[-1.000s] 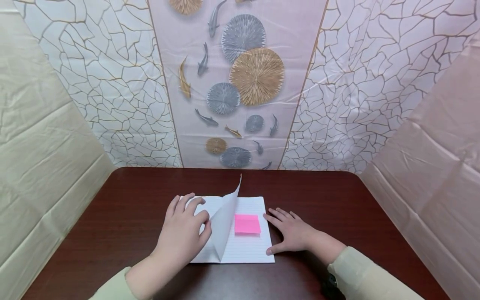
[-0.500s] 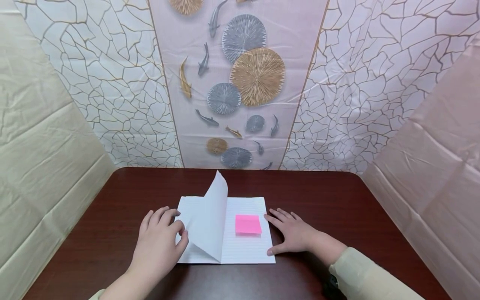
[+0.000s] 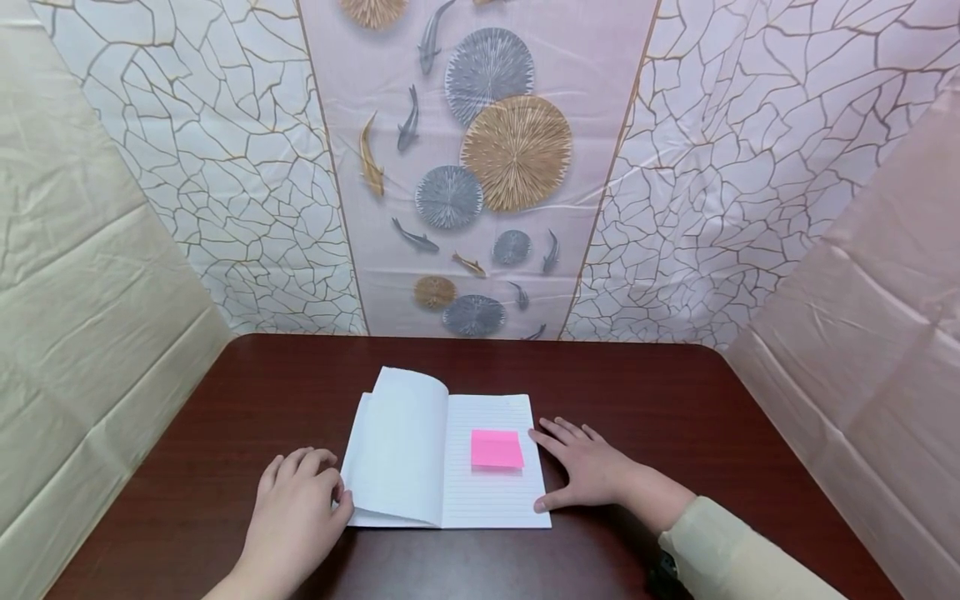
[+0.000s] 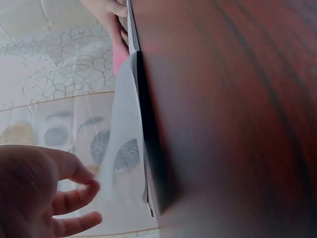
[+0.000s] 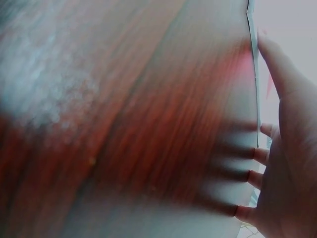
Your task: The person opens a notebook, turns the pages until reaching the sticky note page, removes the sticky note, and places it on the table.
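rectangular white ruled-paper notebook (image 3: 495, 500) lies open between both hands. left hand (image 3: 296, 508) pinches the near corner of a lifted white paper page (image 3: 401, 446); right hand (image 3: 588, 467), fingers spread, grips nothing. judged step: page-turning; next move calls for laying it flat.

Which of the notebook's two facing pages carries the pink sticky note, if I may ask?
The lined right-hand page, beside the right hand: the pink sticky note lies on it, whereas the raised leaf at the left hand shows none.
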